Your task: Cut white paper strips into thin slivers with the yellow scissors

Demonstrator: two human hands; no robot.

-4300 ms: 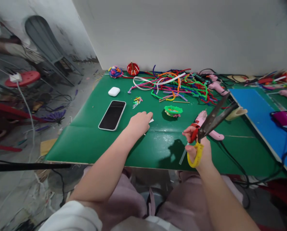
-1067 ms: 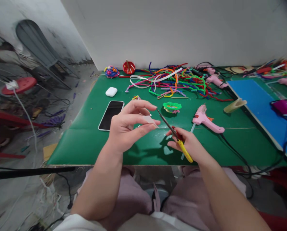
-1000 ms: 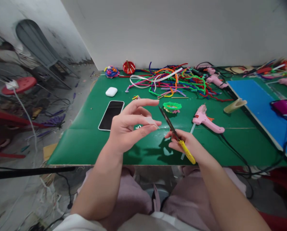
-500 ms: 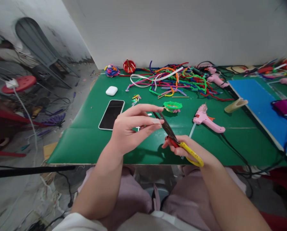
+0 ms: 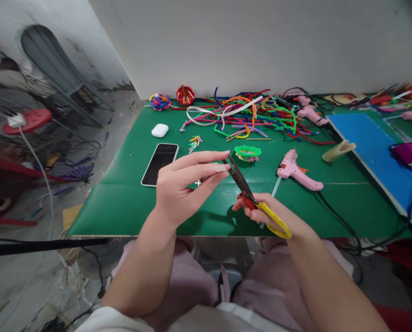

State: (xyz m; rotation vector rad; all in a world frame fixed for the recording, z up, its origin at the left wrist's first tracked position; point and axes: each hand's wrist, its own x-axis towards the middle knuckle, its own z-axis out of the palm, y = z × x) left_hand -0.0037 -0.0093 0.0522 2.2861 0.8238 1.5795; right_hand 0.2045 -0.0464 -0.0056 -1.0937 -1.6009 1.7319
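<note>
My right hand (image 5: 261, 210) grips scissors (image 5: 242, 182) with a yellow and a red handle, their dark blades pointing up and left. The blade tips are at the fingertips of my left hand (image 5: 188, 184). My left thumb and fingers are pinched together; a small pale patch shows at their tips, but whether it is a held piece or a nail I cannot make out. Small white bits (image 5: 198, 183) lie on the green table (image 5: 123, 207) behind my left hand. Beyond the blades sits a small green frilled piece (image 5: 248, 152) with an orange-toned middle.
A phone (image 5: 160, 163) and white earbud case (image 5: 160, 130) lie left. Pink glue gun (image 5: 299, 173) with a cord, bamboo piece (image 5: 339, 151) and blue board (image 5: 375, 152) are right. Tangled pipe cleaners (image 5: 247, 115) line the back, beside a red round piece (image 5: 185, 95).
My left hand has shifted slightly left and its fingertips have drawn back a little along the blades. The scissors and my right hand have barely moved.
</note>
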